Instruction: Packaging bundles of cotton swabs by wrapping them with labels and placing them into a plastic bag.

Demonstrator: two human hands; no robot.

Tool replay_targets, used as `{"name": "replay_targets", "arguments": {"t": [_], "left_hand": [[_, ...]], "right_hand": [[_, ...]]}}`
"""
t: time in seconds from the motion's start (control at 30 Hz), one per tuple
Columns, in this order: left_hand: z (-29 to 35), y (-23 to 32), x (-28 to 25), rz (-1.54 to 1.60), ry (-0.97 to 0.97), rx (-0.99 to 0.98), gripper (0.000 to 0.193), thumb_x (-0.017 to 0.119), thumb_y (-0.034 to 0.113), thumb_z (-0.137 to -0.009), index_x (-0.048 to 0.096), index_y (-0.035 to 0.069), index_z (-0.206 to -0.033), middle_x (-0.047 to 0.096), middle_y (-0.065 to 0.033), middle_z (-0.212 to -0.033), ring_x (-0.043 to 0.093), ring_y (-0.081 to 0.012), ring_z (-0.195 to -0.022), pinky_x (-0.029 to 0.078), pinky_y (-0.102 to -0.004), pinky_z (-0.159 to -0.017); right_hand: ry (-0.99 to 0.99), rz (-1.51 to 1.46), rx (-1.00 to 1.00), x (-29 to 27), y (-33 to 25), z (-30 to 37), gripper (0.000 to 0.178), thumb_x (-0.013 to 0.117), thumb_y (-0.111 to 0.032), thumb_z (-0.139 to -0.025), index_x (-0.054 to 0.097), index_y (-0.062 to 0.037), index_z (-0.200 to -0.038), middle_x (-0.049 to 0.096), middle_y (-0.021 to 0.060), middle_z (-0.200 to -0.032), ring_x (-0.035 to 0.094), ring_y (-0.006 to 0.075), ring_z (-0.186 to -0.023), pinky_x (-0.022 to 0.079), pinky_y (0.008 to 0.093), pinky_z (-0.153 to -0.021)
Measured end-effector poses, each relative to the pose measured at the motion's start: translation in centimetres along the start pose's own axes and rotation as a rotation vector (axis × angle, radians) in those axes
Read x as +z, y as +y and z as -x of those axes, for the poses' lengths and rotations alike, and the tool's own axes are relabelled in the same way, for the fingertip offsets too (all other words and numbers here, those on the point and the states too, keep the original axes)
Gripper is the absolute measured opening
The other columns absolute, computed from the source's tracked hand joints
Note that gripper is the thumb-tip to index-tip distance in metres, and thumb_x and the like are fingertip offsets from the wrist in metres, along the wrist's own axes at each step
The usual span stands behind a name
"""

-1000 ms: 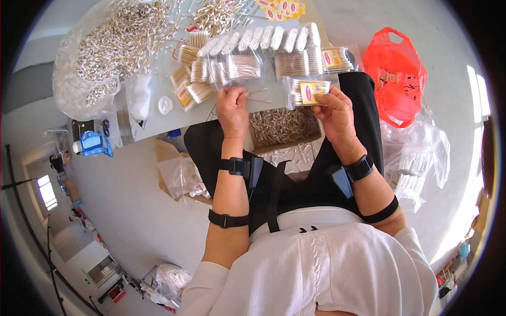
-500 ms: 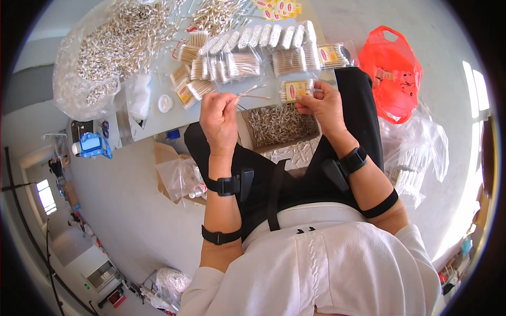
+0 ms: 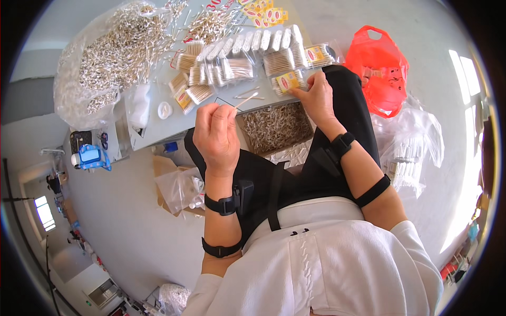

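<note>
My left hand (image 3: pixel 217 134) is raised in front of the table edge, pinching the end of one cotton swab (image 3: pixel 246 100) that slants up to the right. A couple of loose swabs (image 3: pixel 252 97) lie on the table just behind it. My right hand (image 3: pixel 319 101) grips the right side of a small clear packet of cotton swabs (image 3: pixel 288 82) with a yellow label, its thumb at the lower edge. Behind the hands, rows of packed swabs (image 3: pixel 234 69) in clear plastic lie side by side. An open box of loose swabs (image 3: pixel 276 126) sits below the table edge, between my knees.
A large clear bag of loose swabs (image 3: pixel 113 63) fills the table's left side. Yellow labels (image 3: pixel 266 13) lie at the back. A white round lid-like piece (image 3: pixel 165 110) is near the front edge. A red plastic bag (image 3: pixel 377 73) and clear bags (image 3: pixel 408 142) are at the right.
My left hand has come back toward me, and the swab in it now points up to the right. My right hand stays at the packet. The whole view has shifted slightly.
</note>
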State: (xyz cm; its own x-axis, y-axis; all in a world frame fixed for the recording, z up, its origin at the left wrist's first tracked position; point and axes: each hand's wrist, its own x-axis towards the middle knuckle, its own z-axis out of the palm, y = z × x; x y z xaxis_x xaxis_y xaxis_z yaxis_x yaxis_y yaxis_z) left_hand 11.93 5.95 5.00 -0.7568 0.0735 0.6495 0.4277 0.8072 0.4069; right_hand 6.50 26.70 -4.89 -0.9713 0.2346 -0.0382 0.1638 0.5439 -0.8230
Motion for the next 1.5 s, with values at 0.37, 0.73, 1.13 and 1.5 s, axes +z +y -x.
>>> {"name": "replay_targets", "arguments": {"t": [0.37,0.73,1.13,1.5], "left_hand": [[1.4,1.1,1.2,0.574,0.058,-0.398,0.009,0.066,-0.003,-0.080,0.057,0.000,-0.083,0.052,-0.0017,-0.083,0.047,-0.0070,-0.068,0.041,-0.0190,-0.060],[1.6,2.6,1.5,0.961,-0.062,-0.601,0.007,0.064,0.004,-0.085,0.057,0.001,-0.087,0.053,0.0027,-0.078,0.047,-0.0032,-0.063,0.038,-0.0159,-0.056],[1.0,3.8,0.9,1.050,-0.042,-0.451,0.008,0.062,0.005,-0.086,0.057,0.000,-0.089,0.054,0.0007,-0.082,0.049,-0.0054,-0.064,0.041,-0.0182,-0.059],[1.2,4.2,0.0,1.055,-0.071,-0.410,0.007,0.061,0.005,-0.087,0.057,0.000,-0.089,0.053,0.0015,-0.080,0.049,-0.0049,-0.066,0.041,-0.0182,-0.060]], "right_hand": [[-0.001,-0.297,-0.146,-0.9,-1.2,1.5,0.022,0.071,-0.016,-0.078,0.055,-0.0013,-0.083,0.056,0.0024,-0.069,0.051,0.0142,-0.058,0.042,0.0267,-0.055],[-0.590,-1.145,-0.060,-4.3,-9.8,5.2,0.011,0.067,-0.001,-0.080,0.068,0.0011,-0.091,0.063,0.0024,-0.075,0.053,0.0064,-0.061,0.044,0.0199,-0.056],[-0.663,-1.212,-0.071,-6.2,-10.4,6.6,0.012,0.069,-0.001,-0.079,0.068,0.0010,-0.091,0.064,0.0037,-0.077,0.056,0.0080,-0.065,0.048,0.0217,-0.059],[-0.645,-1.187,-0.088,-6.9,-11.4,7.5,0.013,0.066,0.002,-0.079,0.067,0.0028,-0.092,0.063,0.0057,-0.078,0.054,0.0089,-0.062,0.045,0.0216,-0.058]]}}
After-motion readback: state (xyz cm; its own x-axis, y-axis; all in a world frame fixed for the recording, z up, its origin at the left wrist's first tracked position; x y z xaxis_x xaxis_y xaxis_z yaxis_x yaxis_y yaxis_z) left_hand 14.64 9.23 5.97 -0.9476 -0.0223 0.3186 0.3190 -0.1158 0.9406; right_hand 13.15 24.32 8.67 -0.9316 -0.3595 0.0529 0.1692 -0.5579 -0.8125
